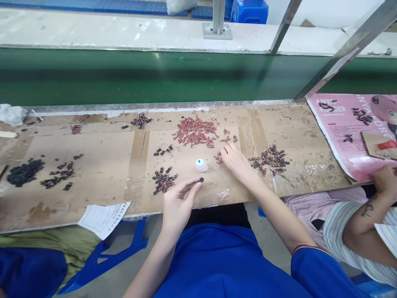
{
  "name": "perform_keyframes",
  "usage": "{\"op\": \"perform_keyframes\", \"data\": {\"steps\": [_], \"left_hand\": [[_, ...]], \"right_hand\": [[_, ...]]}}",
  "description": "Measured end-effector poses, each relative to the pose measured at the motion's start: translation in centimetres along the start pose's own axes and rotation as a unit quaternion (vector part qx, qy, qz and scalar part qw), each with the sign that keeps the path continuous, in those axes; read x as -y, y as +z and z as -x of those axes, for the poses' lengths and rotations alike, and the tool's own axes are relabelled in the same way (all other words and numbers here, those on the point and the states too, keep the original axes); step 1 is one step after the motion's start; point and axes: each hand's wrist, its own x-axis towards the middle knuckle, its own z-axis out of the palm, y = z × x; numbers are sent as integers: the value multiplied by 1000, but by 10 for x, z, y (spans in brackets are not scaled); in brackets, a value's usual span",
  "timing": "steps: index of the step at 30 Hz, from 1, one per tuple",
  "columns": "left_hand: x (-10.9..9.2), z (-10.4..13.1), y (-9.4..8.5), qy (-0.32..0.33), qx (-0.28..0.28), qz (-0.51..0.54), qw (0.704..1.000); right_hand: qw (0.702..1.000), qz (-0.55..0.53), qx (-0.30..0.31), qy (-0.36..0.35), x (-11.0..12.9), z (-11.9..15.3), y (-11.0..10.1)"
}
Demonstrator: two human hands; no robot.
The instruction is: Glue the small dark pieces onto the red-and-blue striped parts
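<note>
My left hand point(182, 198) pinches a small black part point(201, 180) between thumb and fingertips, above the cardboard near the table's front edge. My right hand point(231, 159) reaches to a few small red parts point(218, 159); its fingers are close together at them, and whether one is gripped is too small to tell. Between the hands stands a small white bottle point(201, 165) with a blue-green tip. Behind it lies a large pile of red parts point(196, 131). A black-and-red pile point(163, 180) sits left of my left hand, another point(270, 160) right of my right forearm.
Black parts point(25, 171) are heaped at the far left, beside a cluster of dark pieces point(58, 176). A paper sheet point(104, 217) overhangs the front edge. Another person's arm point(369, 207) rests by the pink poster point(338, 136) at right. A green belt point(139, 78) runs behind.
</note>
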Motion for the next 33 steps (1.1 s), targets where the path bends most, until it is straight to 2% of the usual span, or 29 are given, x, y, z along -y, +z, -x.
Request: {"op": "perform_keyframes", "data": {"steps": [2,3,4,6,9,12,15,26,33], "left_hand": [[0,0,1,-2,-2,6,1000],[0,0,2,-2,-2,5,1000],[0,0,2,-2,-2,0,1000],[-1,1,3,4,3,-18,1000],[-4,2,3,19,12,-42,999],[-7,4,1,33,21,-54,998],[-10,6,0,34,26,-54,998],[-12,6,-3,8,60,-28,998],[-23,4,-6,-9,95,-5,995]], "right_hand": [[989,-140,-47,32,9,13,-4],[970,-229,-74,48,17,21,-5],[939,-321,-99,77,27,30,-6],[855,-477,-133,152,50,45,-5],[742,-609,-158,231,80,56,-3],[677,-673,-160,250,92,53,-3],[650,-701,-146,253,92,49,-4],[615,-739,-128,245,90,54,-3],[584,-771,-83,242,85,54,0]]}}
